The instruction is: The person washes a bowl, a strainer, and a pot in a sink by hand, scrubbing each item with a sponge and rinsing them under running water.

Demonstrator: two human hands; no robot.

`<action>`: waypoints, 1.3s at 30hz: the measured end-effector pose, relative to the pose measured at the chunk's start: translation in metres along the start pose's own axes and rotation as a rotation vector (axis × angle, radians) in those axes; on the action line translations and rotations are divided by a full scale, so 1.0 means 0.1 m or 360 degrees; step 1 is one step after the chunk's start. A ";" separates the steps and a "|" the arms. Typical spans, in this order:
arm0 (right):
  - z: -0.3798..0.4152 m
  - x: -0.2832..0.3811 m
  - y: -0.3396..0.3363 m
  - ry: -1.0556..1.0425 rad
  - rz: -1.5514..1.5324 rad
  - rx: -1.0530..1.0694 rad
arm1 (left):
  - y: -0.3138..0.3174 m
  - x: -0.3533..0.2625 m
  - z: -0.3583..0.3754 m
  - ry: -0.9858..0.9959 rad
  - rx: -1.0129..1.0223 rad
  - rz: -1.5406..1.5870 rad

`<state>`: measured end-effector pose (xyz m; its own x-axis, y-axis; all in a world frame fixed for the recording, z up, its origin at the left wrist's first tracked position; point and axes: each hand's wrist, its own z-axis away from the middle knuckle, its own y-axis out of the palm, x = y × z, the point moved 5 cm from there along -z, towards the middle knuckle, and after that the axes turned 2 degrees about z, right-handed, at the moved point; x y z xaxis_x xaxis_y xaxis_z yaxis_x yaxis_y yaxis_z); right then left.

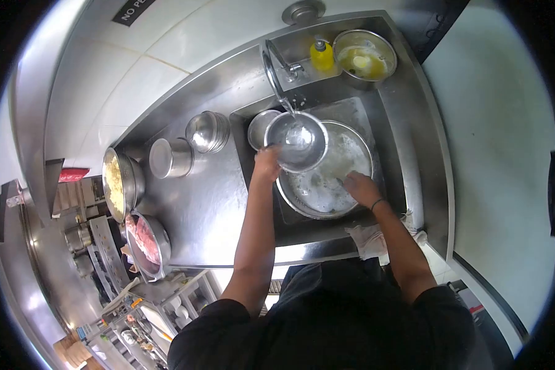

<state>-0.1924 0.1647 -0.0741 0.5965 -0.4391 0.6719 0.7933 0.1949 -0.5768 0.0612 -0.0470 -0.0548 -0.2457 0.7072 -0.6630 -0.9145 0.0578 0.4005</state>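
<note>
My left hand (pixel 267 163) grips the rim of a round metal bowl (pixel 311 161), holding it beneath the faucet (pixel 271 71). Water runs from the spout into this bowl. Below and to the right, a large metal basin (pixel 370 148) full of cloudy, foamy water sits in the sink (pixel 385 117). Over the right part of that foam is my right hand (pixel 362 188), its fingers curled together; what they hold, if anything, is too small to make out. Another metal bowl (pixel 258 131) lies partly hidden behind the held one.
Stacked metal bowls (pixel 208 131) and a metal pot (pixel 171 158) stand on the left counter. Farther left are a bowl of pale yellow food (pixel 113 185) and a pan of raw meat (pixel 144 239). A yellow soap bottle (pixel 321 57) and a pot of yellowish liquid (pixel 365 57) stand behind the sink.
</note>
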 end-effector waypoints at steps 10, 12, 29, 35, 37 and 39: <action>-0.16 0.38 -0.22 -0.0184 -0.0067 -0.0208 | 0.64 -0.26 -0.06 0.0523 -0.0101 -0.0510; -0.13 0.44 -0.27 -0.0154 -0.0103 -0.0237 | 0.66 -0.29 0.03 0.0450 -0.0176 -0.0539; 0.10 0.29 -0.25 -0.0030 -0.0143 -0.0155 | 1.18 -0.67 0.95 0.1530 -0.0031 -0.2080; 0.12 -0.13 -0.17 0.0048 -0.0308 -0.0180 | -0.37 -1.00 1.75 0.1757 -0.1133 -0.2303; 0.12 -0.17 -0.18 0.0065 -0.0268 -0.0159 | -0.86 -0.91 1.84 0.1696 -0.1206 -0.2524; 0.07 -0.18 -0.19 0.0046 -0.0225 -0.0157 | -1.07 -0.78 1.89 0.1552 -0.1180 -0.2743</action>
<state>-0.2173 0.1754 -0.0721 0.4748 -0.4814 0.7368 0.8524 0.0432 -0.5211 0.2385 0.0249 0.0735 0.9560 -0.2612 -0.1336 -0.2129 -0.3047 -0.9283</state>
